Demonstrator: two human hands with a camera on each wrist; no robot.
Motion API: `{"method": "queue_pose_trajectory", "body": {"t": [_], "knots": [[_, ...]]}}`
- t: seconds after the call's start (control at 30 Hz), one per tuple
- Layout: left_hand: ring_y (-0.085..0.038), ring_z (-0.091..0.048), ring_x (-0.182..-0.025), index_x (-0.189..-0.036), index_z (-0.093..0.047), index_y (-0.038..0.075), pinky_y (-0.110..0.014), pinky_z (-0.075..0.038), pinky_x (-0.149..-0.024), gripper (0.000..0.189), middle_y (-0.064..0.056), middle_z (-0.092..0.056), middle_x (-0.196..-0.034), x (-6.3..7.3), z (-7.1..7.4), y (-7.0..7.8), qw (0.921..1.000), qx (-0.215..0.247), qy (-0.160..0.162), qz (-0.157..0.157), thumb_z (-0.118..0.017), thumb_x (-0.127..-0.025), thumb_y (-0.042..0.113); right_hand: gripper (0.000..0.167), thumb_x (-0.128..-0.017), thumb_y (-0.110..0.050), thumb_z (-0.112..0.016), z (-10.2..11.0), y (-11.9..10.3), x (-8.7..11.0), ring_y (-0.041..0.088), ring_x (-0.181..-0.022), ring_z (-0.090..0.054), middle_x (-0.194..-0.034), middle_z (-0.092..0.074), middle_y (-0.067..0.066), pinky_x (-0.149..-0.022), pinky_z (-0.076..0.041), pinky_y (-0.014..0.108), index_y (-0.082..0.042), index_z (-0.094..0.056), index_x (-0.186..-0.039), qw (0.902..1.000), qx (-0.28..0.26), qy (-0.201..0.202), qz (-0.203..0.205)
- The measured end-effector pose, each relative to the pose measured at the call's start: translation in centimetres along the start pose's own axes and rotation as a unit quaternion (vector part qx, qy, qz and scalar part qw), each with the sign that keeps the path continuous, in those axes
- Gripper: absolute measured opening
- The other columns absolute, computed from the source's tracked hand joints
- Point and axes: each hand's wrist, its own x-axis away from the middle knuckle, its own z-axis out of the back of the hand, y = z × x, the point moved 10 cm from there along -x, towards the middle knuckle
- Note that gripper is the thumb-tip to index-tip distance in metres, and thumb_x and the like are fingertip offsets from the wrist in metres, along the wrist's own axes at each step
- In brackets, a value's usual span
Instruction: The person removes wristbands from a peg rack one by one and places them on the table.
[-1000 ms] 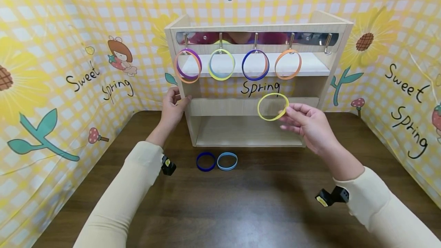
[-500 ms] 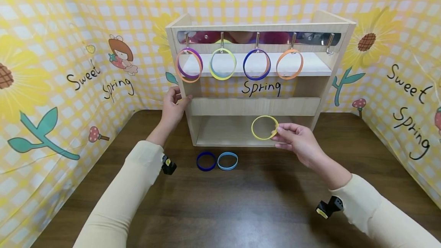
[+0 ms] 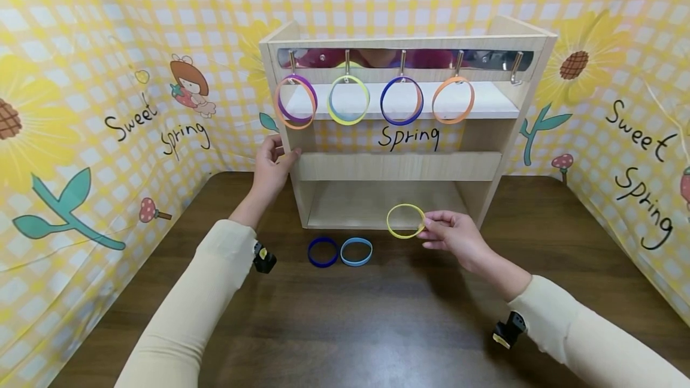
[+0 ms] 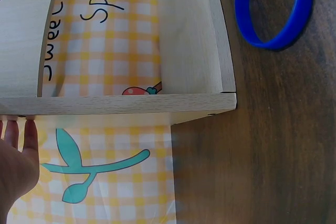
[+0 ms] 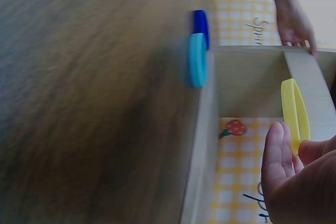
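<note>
In the head view, my right hand [image 3: 453, 235] pinches a yellow silicone wristband [image 3: 401, 238] between thumb and fingers, low before the shelf's bottom opening. The right wrist view shows that wristband [image 5: 290, 109] nearly edge-on. My left hand [image 3: 271, 166] holds the left side panel of the wooden shelf [image 3: 399, 166], thumb at its front edge and fingers on the outer side. On the table, a dark blue wristband [image 3: 322, 266] and a light blue wristband [image 3: 356, 264] lie side by side in front of the shelf.
A metal hook rail [image 3: 431, 58] runs along the shelf's top. Orange and purple bands [image 3: 277, 114], a yellow-green pair [image 3: 330, 114], a dark blue pair [image 3: 383, 114] and an orange band [image 3: 453, 121] hang there. The rightmost hook [image 3: 516, 73] is bare. Patterned cloth [image 3: 162, 11] surrounds the table [image 3: 345, 322].
My right hand has brought the yellow wristband down and to the left, from the shelf's middle board to near its base. The left hand stays on the side panel.
</note>
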Motion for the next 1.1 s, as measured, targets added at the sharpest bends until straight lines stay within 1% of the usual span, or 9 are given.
{"method": "queue_pose_trajectory", "body": {"t": [0.23,0.43,0.57,0.77,0.87,0.93,0.97,1.03,1.1], "knots": [[-0.014,-0.054,-0.098,-0.123,-0.046,-0.014,-0.024,-0.049,-0.076,0.038,-0.032,-0.048,-0.125,0.0,0.0,0.0,1.0,0.007,0.001,-0.002,-0.06,-0.09,-0.001,0.033,-0.098,0.001,-0.052,0.1,2.4,-0.5,0.016,-0.078,-0.068,-0.091,-0.066,0.011,-0.071,-0.057,0.031,0.019,-0.044,-0.124,0.9996,0.017,0.001,-0.022],[-0.014,-0.054,-0.098,-0.123,-0.046,-0.015,-0.023,-0.05,-0.075,0.039,-0.033,-0.047,-0.126,-0.1,0.0,0.0,0.9999,0.01,0.003,-0.004,-0.06,-0.09,-0.002,0.036,-0.098,0.001,-0.051,-0.1,4.1,-0.8,0.016,-0.079,-0.068,-0.096,-0.065,0.017,-0.07,-0.057,0.031,0.021,-0.043,-0.127,0.9986,0.031,0.0,-0.043],[-0.014,-0.054,-0.097,-0.123,-0.047,-0.015,-0.023,-0.05,-0.075,0.038,-0.032,-0.048,-0.125,-0.1,0.0,0.0,0.9999,0.008,0.003,-0.005,-0.06,-0.09,-0.002,0.034,-0.097,0.001,-0.052,-0.4,4.9,-0.8,0.017,-0.079,-0.069,-0.093,-0.065,0.016,-0.07,-0.057,0.031,0.021,-0.046,-0.125,0.9974,0.05,-0.001,-0.051],[-0.013,-0.054,-0.097,-0.123,-0.047,-0.016,-0.023,-0.049,-0.076,0.038,-0.034,-0.046,-0.126,-0.1,0.0,0.1,0.9999,0.009,0.002,-0.008,-0.06,-0.09,-0.003,0.031,-0.097,0.0,-0.054,-0.7,5.5,-1.0,0.02,-0.08,-0.069,-0.099,-0.065,0.022,-0.068,-0.057,0.032,0.02,-0.049,-0.121,0.9962,0.07,0.0,-0.052],[-0.013,-0.053,-0.097,-0.123,-0.046,-0.016,-0.024,-0.049,-0.076,0.039,-0.033,-0.046,-0.126,-0.1,-0.1,0.1,0.9999,0.009,0.002,-0.008,-0.06,-0.09,-0.003,0.03,-0.096,0.0,-0.054,-0.9,5.8,-1.1,0.02,-0.079,-0.069,-0.097,-0.065,0.021,-0.067,-0.057,0.032,0.019,-0.05,-0.119,0.9955,0.077,0.003,-0.056],[-0.013,-0.054,-0.097,-0.123,-0.046,-0.016,-0.024,-0.049,-0.076,0.039,-0.032,-0.048,-0.125,0.0,-0.1,0.1,0.9999,0.01,0.001,-0.009,-0.06,-0.09,-0.003,0.03,-0.096,0.001,-0.054,-1.0,6.1,-1.1,0.02,-0.078,-0.069,-0.093,-0.066,0.018,-0.066,-0.057,0.031,0.019,-0.05,-0.119,0.9949,0.081,0.002,-0.059],[-0.013,-0.054,-0.097,-0.123,-0.046,-0.017,-0.024,-0.049,-0.076,0.039,-0.029,-0.05,-0.122,0.0,-0.1,0.1,0.9999,0.009,0.002,-0.009,-0.06,-0.09,-0.003,0.029,-0.096,0.001,-0.054,-1.0,6.2,-1.2,0.02,-0.077,-0.069,-0.091,-0.066,0.017,-0.066,-0.057,0.031,0.019,-0.05,-0.118,0.9946,0.084,0.001,-0.061],[-0.013,-0.054,-0.097,-0.123,-0.045,-0.017,-0.024,-0.049,-0.076,0.039,-0.02,-0.054,-0.116,0.0,-0.1,0.1,0.9999,0.01,0.002,-0.009,-0.06,-0.09,-0.002,0.028,-0.096,0.001,-0.054,-1.1,6.3,-1.2,0.019,-0.076,-0.069,-0.088,-0.067,0.015,-0.064,-0.057,0.031,0.019,-0.051,-0.117,0.9943,0.087,0.001,-0.063],[-0.013,-0.054,-0.096,-0.123,-0.045,-0.017,-0.024,-0.049,-0.076,0.04,-0.008,-0.056,-0.11,0.0,0.0,0.1,0.9999,0.01,0.003,-0.009,-0.06,-0.09,-0.002,0.027,-0.096,0.001,-0.054,-1.1,6.5,-1.3,0.019,-0.075,-0.069,-0.087,-0.066,0.014,-0.063,-0.057,0.031,0.019,-0.052,-0.116,0.9939,0.09,0.0,-0.064]]}}
